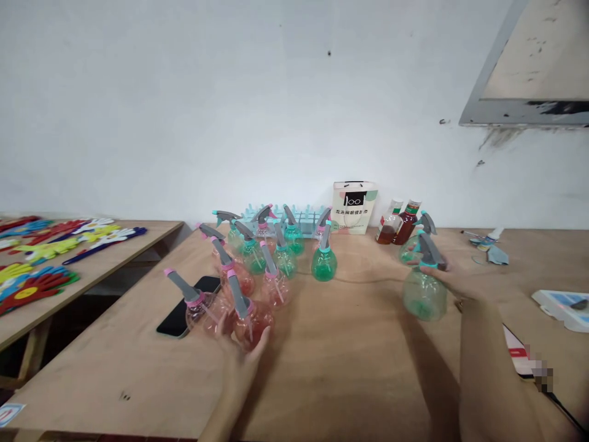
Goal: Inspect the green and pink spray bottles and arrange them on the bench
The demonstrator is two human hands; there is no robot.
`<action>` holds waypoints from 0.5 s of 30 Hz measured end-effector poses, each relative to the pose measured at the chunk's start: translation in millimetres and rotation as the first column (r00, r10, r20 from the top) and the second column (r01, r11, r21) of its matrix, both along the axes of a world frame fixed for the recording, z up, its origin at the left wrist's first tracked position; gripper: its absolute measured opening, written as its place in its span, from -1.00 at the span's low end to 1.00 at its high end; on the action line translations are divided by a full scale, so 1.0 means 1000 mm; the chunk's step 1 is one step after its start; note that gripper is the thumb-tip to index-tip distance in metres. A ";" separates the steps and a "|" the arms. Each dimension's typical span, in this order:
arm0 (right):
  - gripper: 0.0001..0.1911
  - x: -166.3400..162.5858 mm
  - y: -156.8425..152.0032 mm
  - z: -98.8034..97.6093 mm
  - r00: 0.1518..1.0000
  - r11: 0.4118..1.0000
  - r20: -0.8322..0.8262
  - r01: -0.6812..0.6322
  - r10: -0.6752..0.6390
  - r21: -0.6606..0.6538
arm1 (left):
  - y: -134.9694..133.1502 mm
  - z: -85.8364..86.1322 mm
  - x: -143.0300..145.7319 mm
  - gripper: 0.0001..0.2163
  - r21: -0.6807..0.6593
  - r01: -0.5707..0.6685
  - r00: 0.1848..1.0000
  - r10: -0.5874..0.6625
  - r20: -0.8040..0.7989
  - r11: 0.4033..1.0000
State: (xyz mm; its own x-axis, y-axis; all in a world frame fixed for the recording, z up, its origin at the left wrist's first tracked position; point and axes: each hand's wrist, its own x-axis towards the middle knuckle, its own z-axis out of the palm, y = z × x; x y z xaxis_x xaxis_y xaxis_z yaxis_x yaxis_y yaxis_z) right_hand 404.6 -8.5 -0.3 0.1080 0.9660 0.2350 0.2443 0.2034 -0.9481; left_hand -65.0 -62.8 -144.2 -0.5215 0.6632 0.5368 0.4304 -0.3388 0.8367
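Note:
My left hand (242,356) cups the round body of a pink spray bottle (251,319) with a grey trigger head, at the front of a cluster of pink and green spray bottles (271,258) on the wooden table (340,368). Another pink bottle (199,304) stands just left of it. My right hand (453,285) holds a green spray bottle (424,293) by its neck, off to the right of the cluster, its base near the tabletop. A second green bottle (414,240) stands just behind it.
A black phone (181,313) lies beside the pink bottles. At the back stand a small paper bag (354,207), two brown-liquid bottles (398,224) and a light blue rack (301,218). A white box (561,307) lies right. A side table (69,276) holds colourful hand-shaped clappers (55,245).

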 end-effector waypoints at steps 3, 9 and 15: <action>-0.38 0.022 0.000 -0.015 0.975 0.975 -0.016 0.220 -0.220 -0.025 | -0.003 -0.001 0.009 -0.25 -0.061 0.113 0.990 -0.107 0.089 0.992; -0.26 0.010 0.048 -0.051 0.938 0.931 0.031 0.339 -0.346 0.135 | -0.013 -0.008 0.026 -0.32 -0.057 0.255 0.967 -0.254 0.026 0.965; -0.07 -0.031 0.128 -0.079 0.859 0.801 0.048 0.453 -0.510 0.391 | -0.018 -0.021 0.027 -0.31 -0.133 0.322 0.937 -0.336 -0.098 0.937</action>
